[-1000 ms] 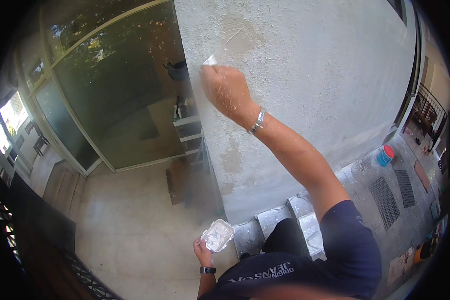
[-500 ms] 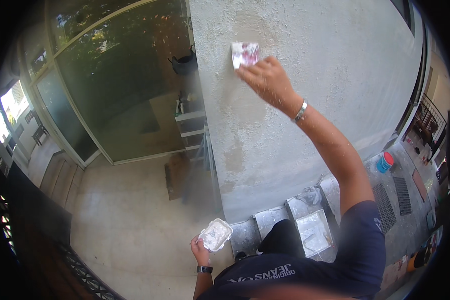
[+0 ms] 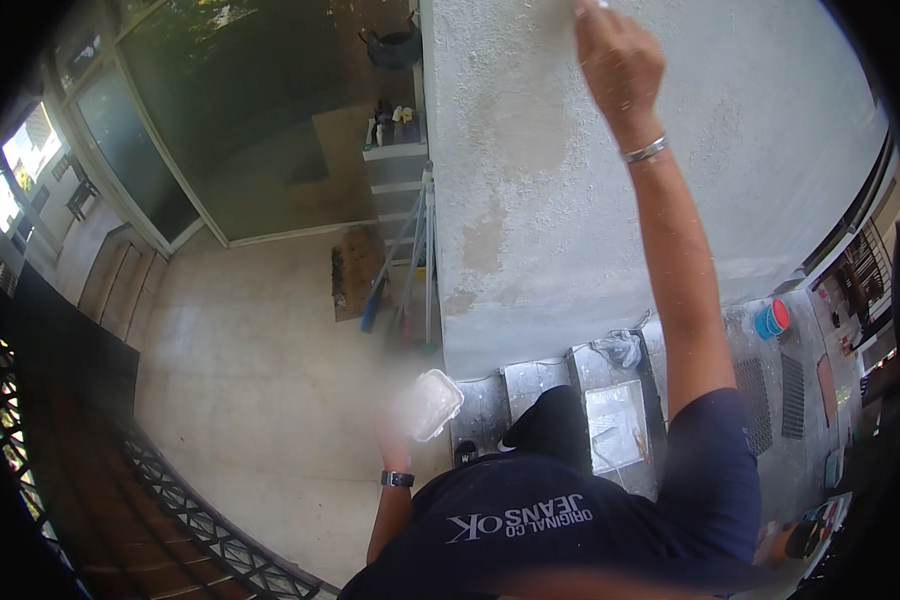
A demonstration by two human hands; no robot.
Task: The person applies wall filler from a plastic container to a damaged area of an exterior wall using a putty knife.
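My right hand [image 3: 622, 65] is raised high against the rough white wall [image 3: 570, 240], its fingers closed. The flat putty spreader in it, seen in the earlier frame, is now beyond the top edge; only white smears show at the fingertips. Low on the left, my left hand [image 3: 394, 438] grips the edge of a small white plastic tub [image 3: 436, 406] with white putty in it. A hazy blur covers part of that hand and the tub. Beige-grey patches [image 3: 484, 240] mark the wall below and left of my right hand.
Steps [image 3: 535, 380] run along the wall's foot, with a paint tray [image 3: 618, 425] and a crumpled plastic bag [image 3: 620, 348] on them. To the right stands a blue bucket with a red lid [image 3: 772, 319]. Poles [image 3: 428, 260] lean by a shelf [image 3: 395, 151] at the wall's corner.
My right hand has moved up and right along the wall, taking the spreader out of view. The view has tipped downward, and the tub sits higher in it.
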